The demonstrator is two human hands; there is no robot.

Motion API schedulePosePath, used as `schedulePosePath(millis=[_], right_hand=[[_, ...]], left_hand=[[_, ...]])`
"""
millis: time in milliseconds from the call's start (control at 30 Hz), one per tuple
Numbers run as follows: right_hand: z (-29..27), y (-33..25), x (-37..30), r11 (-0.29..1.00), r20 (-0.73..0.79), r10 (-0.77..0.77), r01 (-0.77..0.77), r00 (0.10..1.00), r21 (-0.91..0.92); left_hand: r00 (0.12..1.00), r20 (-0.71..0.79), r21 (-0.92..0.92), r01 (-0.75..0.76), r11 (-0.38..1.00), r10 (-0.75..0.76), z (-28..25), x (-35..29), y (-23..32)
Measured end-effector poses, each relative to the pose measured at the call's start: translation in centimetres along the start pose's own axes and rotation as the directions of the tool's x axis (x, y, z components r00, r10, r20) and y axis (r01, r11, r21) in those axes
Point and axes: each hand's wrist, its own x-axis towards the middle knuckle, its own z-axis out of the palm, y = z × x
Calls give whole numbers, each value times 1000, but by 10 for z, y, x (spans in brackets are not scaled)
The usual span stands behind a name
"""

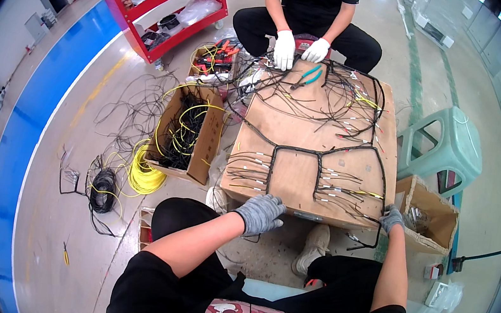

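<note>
A black wire harness (298, 149) with several thin, white-tagged branches lies across a brown board (282, 110). My left hand (260, 214), in a grey glove, rests at the board's near edge by the lower end of a harness branch. Its fingers are apart, and I see nothing held between them. At the right near corner, my right hand (392, 219), also gloved, closes around the harness's outer black run, whose end hangs below the edge. Green-handled pliers (307, 78) lie at the far side, among more dark wires (335, 101).
Across the board sits a person in white gloves (285, 49), hands on the wires. To the left stand a carton of black cable (204, 143), a yellow coil (146, 172), a black coil (103, 190) and a red cart (157, 2). A green stool (448, 142) and open box (438, 234) stand right.
</note>
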Motion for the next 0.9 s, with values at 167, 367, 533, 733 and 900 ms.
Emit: schedulePosePath(millis=[167, 367, 533, 733, 900], right_hand=[[11, 37, 23, 953, 68, 141, -154, 988, 261], [-9, -11, -1, 988, 53, 38, -29, 998, -154], [-8, 5, 9, 993, 103, 41, -29, 994, -115], [-38, -29, 4, 991, 238, 71, -41, 969, -131], [-42, -22, 5, 993, 275, 91, -66, 957, -98]], left_hand=[[997, -61, -69, -45, 997, 41, -10, 7, -7], [979, -157, -317, 74, 945, -130, -51, 8, -57], [972, -177, -226, 110, 968, -152, -77, 29, -81], [991, -55, -175, 108, 979, -119, -83, 42, -63], [999, 33, -138, 40, 990, -36, -83, 45, -49]])
